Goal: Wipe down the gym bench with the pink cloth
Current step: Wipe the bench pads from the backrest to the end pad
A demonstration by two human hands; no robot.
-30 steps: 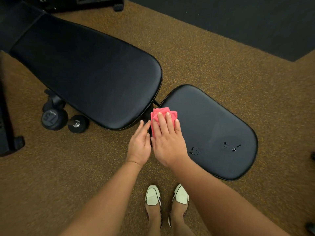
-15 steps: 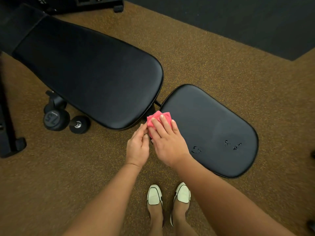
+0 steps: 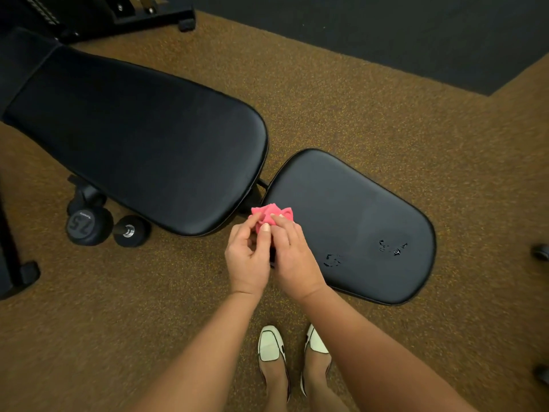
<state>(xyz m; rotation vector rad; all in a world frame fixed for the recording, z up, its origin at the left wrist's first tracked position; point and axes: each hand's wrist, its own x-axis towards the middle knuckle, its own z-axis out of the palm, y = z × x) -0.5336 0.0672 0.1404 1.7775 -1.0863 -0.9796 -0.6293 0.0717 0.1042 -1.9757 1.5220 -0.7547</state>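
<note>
Overhead, head view, sole entry.

Item 1, gym bench: two black padded parts on a brown speckled floor (image 3: 386, 114). The seat pad (image 3: 350, 209) lies to the right, its long axis running from the gap beside the hands away to the lower right. The back pad (image 3: 142, 138) is larger and runs from the same gap up to the far left. A narrow gap parts the two.

Item 2, pink cloth (image 3: 271, 216): bunched into a small wad, held at the near corner of the seat pad, just beside the gap. Whether it touches the pad cannot be told.

Item 3, left hand (image 3: 248, 260): fingers curled, thumb and fingertips pinching the left side of the cloth. It is the hand nearer the back pad.

Item 4, right hand (image 3: 292, 258): fingers bent over the right side of the cloth, gripping it; the hand sits over the seat pad's near edge and is the nearer to that pad.

Judgement: the cloth looks to be getting regathered between both hands; nearly all of the seat pad lies to the right of them, so a stroke that way suits the right hand.

Item 5, sundries: torn marks (image 3: 392, 247) on the seat pad; two dumbbells (image 3: 89, 224) on the floor under the back pad; white shoes (image 3: 270, 343) below.
</note>
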